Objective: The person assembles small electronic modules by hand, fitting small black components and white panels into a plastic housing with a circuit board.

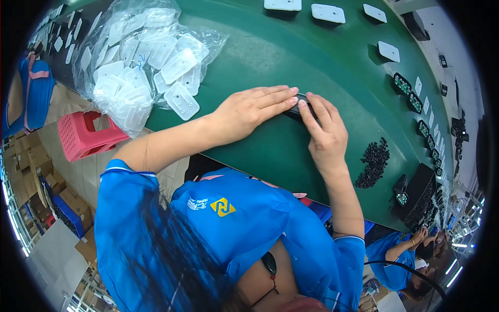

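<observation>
Green tabletop (254, 60) spreads beneath left fingers (276, 99) and right fingers (321, 112) holding 1 black case (296, 113) (white plates (181, 101) lie left).

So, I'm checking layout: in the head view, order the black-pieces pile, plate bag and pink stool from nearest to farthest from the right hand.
1. Black-pieces pile, right.
2. Plate bag, left.
3. Pink stool, farther left, off-table.

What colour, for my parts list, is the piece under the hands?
The piece is black; head view.
</observation>
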### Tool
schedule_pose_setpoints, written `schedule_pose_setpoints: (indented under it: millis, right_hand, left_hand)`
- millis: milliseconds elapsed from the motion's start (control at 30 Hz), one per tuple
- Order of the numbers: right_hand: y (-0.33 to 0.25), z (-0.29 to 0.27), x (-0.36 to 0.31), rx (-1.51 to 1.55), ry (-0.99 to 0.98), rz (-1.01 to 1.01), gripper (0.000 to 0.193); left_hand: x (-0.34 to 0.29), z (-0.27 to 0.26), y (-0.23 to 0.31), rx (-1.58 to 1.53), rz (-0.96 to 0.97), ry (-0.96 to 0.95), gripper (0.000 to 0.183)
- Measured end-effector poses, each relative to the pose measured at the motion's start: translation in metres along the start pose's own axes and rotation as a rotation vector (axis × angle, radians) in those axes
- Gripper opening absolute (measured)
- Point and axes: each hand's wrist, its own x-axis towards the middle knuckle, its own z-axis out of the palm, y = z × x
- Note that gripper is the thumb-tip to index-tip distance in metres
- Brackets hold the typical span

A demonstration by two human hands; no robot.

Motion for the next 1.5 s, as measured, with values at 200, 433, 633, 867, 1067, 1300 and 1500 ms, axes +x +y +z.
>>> schedule_pose_setpoints:
  millis: [200,433,633,867,1067,1300,1500]
  right_hand:
    - [-0.004,0.007,-0.001,0.085,0.035,0.073,0.039]
    - [0.012,-0.018,0.017,0.402,-0.131,0.199,0.034]
    - [0.011,-0.019,0.007,0.438,0.011,0.28,0.035]
    - [0.011,-0.016,0.003,0.417,-0.051,0.218,0.037]
    - [0.01,-0.011,0.005,0.322,-0.085,0.132,0.039]
    - [0.017,-0.008,0.002,0.167,-0.04,0.018,0.042]
    - [0.031,-0.011,0.016,0.509,-0.115,0.276,0.031]
  left_hand:
    - [0.001,-0.009,-0.01,0.122,0.121,-0.065,0.044]
    - [0.01,-0.005,-0.023,-0.273,-0.069,-0.048,0.046]
    - [0.002,0.0,-0.013,-0.407,-0.148,0.096,0.049]
    - [-0.001,0.001,-0.015,-0.401,-0.153,0.099,0.049]
    - [-0.002,0.005,-0.019,-0.378,-0.149,0.108,0.048]
    - [-0.001,0.003,-0.007,-0.082,0.055,-0.009,0.047]
    - [0.016,0.015,0.0,0.14,0.077,0.075,0.055]
